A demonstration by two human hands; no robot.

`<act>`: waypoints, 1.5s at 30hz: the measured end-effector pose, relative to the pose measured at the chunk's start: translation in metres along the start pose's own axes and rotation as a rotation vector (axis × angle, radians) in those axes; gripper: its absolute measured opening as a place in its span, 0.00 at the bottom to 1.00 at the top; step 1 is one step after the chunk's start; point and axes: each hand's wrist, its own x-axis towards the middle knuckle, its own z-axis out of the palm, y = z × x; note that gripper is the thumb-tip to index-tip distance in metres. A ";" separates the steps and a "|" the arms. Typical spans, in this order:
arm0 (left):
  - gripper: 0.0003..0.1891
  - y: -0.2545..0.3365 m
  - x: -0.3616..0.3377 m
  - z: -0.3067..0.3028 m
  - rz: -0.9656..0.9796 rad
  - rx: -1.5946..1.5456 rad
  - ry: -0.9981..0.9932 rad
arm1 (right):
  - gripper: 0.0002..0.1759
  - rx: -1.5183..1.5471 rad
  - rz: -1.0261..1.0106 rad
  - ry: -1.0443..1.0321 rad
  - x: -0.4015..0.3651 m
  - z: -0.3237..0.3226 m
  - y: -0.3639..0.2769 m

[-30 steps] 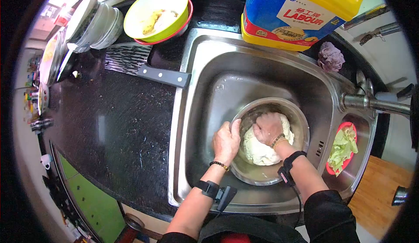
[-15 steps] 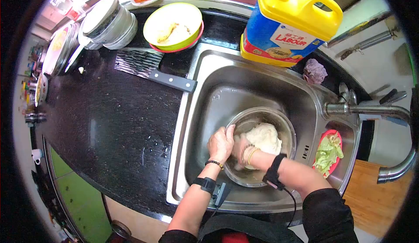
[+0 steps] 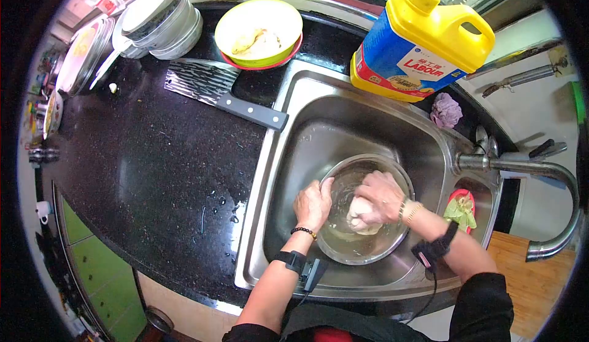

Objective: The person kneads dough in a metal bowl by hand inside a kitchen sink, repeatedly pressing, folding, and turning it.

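Note:
A round metal bowl (image 3: 334, 248) stands in the main basin of the steel sink (image 3: 307, 118). At its left edge my left hand (image 3: 311, 207) grips the rim, thumb on top. Inside the bowl my right hand (image 3: 385, 198) is closed over a lump of pale dough (image 3: 362, 218), fingers curled round it. Part of the dough is hidden under that hand. Whitish smears coat the bowl's inner wall.
A cleaver (image 3: 227, 93) lies left of the sink, its handle at the sink's edge. Behind are a yellow-green bowl (image 3: 291, 26), stacked bowls (image 3: 184, 35) and a yellow detergent jug (image 3: 423, 41). The faucet (image 3: 521, 164) and a red dish of leaves (image 3: 461, 210) are right.
My right hand has moved from the bowl's left side to the right, onto the dough, which is now squeezed smaller. My left hand stays on the rim. The view has shifted slightly.

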 end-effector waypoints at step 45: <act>0.26 0.000 0.001 0.006 0.030 -0.007 0.059 | 0.12 -0.166 0.209 0.446 0.042 0.101 0.012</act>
